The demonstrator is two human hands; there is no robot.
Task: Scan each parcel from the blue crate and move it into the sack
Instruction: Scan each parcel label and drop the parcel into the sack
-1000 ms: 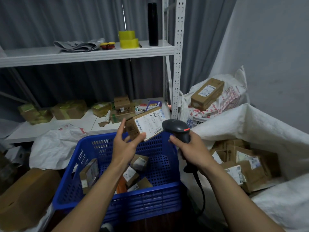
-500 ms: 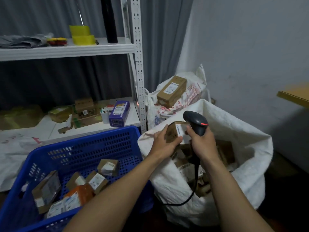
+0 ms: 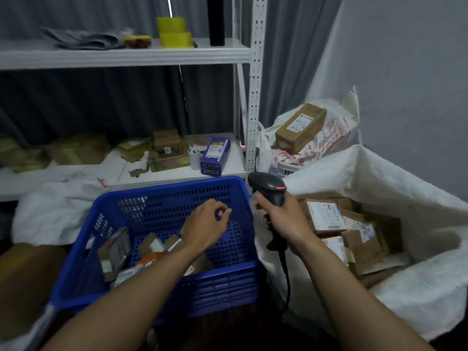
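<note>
My left hand [image 3: 207, 225] hovers over the blue crate [image 3: 157, 297]. Its fingers are loosely curled, thumb and forefinger close together, and it holds nothing. Beneath it and to its left, cardboard parcels [image 3: 115, 250] lie jumbled on the crate's floor. Some show white labels, and an orange packet lies among them.

My right hand [image 3: 285, 219] is just to the right of the crate's far corner, fingers wrapped tight round the handle of a black scanner [image 3: 266, 184]. The scanner's head sticks up above my fist and has a small red mark on top. Its cord [image 3: 287, 282] hangs down below my wrist.

To the right of that hand the white sack [image 3: 379, 178] stands open, with more labelled boxes [image 3: 326, 216] piled inside.

Beyond both hands stands a white shelf [image 3: 126, 57]. On its lower board, past my left hand, a purple box [image 3: 215, 155] lies among brown cartons.
</note>
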